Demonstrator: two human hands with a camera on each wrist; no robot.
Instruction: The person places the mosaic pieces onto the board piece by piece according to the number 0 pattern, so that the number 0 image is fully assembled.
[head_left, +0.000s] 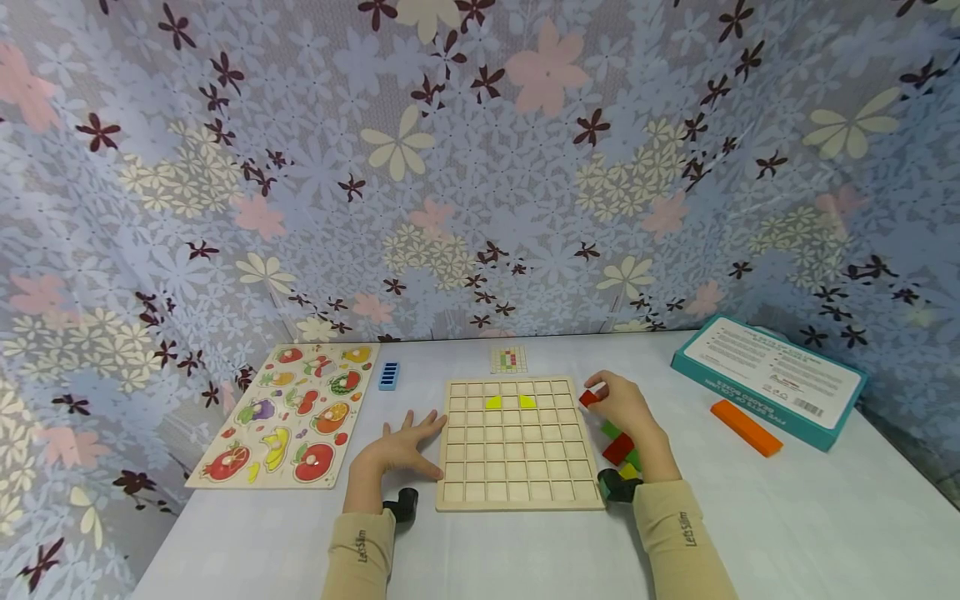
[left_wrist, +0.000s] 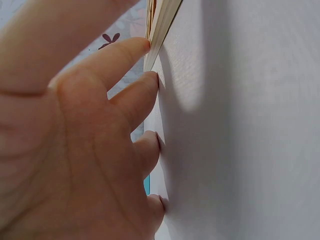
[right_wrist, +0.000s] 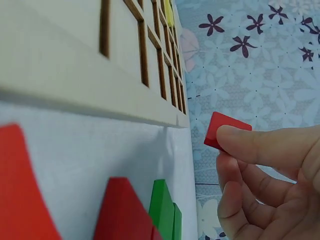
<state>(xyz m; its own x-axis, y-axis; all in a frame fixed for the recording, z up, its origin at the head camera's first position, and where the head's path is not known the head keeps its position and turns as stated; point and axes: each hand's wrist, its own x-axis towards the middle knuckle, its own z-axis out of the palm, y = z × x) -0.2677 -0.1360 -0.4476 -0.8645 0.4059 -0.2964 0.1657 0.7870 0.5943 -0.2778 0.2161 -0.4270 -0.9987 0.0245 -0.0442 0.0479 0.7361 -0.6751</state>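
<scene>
A wooden grid board (head_left: pixel 521 505) lies in front of me, with two yellow quarter-round pieces (head_left: pixel 492 403) in its second row from the far side. My left hand (head_left: pixel 393 450) is spread at the board's left edge. In the left wrist view its fingertips (left_wrist: pixel 150 82) rest on the white table, one of them against the board's side. Thumb and fingers of my right hand (head_left: pixel 621 407) pinch a small red block (right_wrist: pixel 217 129) just beyond the board's right edge, raised above the table. Beneath that hand lie loose red (head_left: pixel 618 448), green and yellow blocks, partly covered by the wrist.
A small card with a coloured grid pattern (head_left: pixel 509 360) lies behind the board. On the left are a fruit puzzle board (head_left: pixel 352 433) and a small blue piece with dark bars (head_left: pixel 388 376). A teal box (head_left: pixel 772 379) and an orange bar (head_left: pixel 746 427) lie on the right.
</scene>
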